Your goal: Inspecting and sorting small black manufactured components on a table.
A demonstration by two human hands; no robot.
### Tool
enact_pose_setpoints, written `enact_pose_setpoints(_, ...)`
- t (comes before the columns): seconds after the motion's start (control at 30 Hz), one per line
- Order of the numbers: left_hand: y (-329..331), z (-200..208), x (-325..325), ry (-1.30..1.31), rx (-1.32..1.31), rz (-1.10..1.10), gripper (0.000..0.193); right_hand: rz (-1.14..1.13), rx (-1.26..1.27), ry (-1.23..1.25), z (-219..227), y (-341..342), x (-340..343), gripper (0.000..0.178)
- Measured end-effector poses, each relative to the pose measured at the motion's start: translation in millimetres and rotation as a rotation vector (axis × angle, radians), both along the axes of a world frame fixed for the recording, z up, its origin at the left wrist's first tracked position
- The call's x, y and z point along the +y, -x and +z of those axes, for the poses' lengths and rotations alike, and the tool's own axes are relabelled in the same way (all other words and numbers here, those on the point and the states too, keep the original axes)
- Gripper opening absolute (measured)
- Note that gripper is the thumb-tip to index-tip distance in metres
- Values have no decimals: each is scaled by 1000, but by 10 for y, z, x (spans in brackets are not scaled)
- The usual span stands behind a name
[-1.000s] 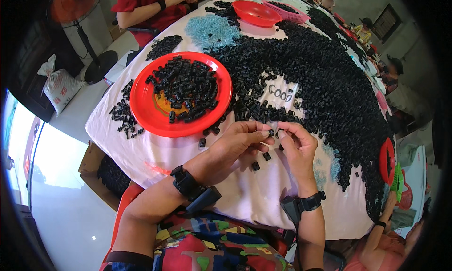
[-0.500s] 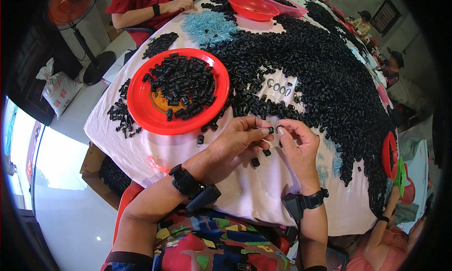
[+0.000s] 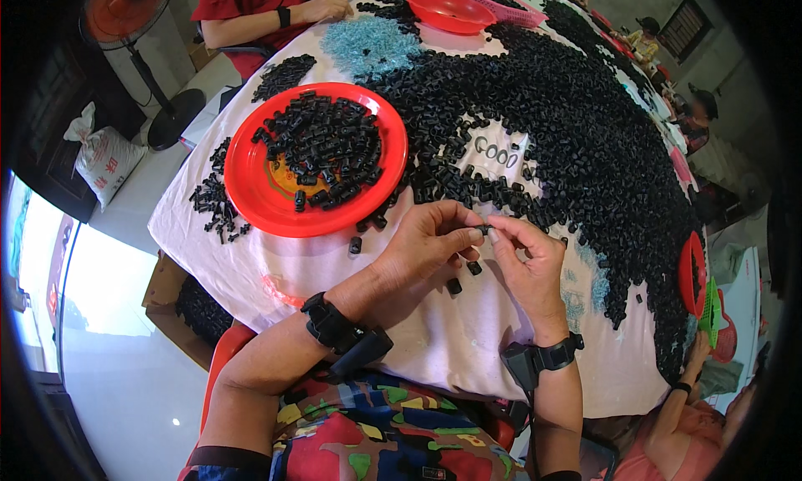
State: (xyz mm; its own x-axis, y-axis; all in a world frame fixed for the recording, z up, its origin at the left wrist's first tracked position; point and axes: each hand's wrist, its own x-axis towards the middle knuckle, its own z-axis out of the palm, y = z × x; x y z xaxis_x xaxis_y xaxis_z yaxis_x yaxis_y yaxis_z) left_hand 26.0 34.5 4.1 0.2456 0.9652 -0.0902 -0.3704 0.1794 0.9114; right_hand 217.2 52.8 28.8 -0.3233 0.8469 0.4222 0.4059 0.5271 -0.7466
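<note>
Over the near side of the cloth-covered table, my left hand (image 3: 434, 240) and my right hand (image 3: 530, 259) meet fingertip to fingertip. Between them is a small black plastic part (image 3: 484, 229), pinched by both hands and mostly hidden by the fingers. Just below lie two loose black pieces (image 3: 454, 286) on the cloth, with another black piece (image 3: 355, 245) left of my left hand. A red plate (image 3: 251, 205) to the left holds a heap of assembled-looking black plastic pieces (image 3: 322, 142). Behind my hands spreads a large pile of black parts (image 3: 535, 105).
Clear bluish small parts (image 3: 372, 46) lie in a heap at the far left, near a red bowl (image 3: 449, 11) and a pink basket (image 3: 514, 13). Co-workers sit around the table, one in a red shirt (image 3: 242, 5). A cardboard box (image 3: 171, 293) stands on the floor at left.
My right fingertips have come in against the left ones, closing the small gap around the black part. The co-worker's hand at the far left has shifted slightly.
</note>
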Motion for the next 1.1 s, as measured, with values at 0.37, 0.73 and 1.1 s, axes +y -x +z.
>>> enact_pose_setpoints(0.37,-47,-15,-24,-65,84,28,6,19,-24,19,38,-6,-21,14)
enact_pose_setpoints(0.73,-77,-63,-45,-312,428,138,8,16,43,173,-19,-8,-4,14)
enact_pose_setpoints(1.1,-138,-81,-14,-4,197,93,11,-33,-68,-12,-46,49,6,17)
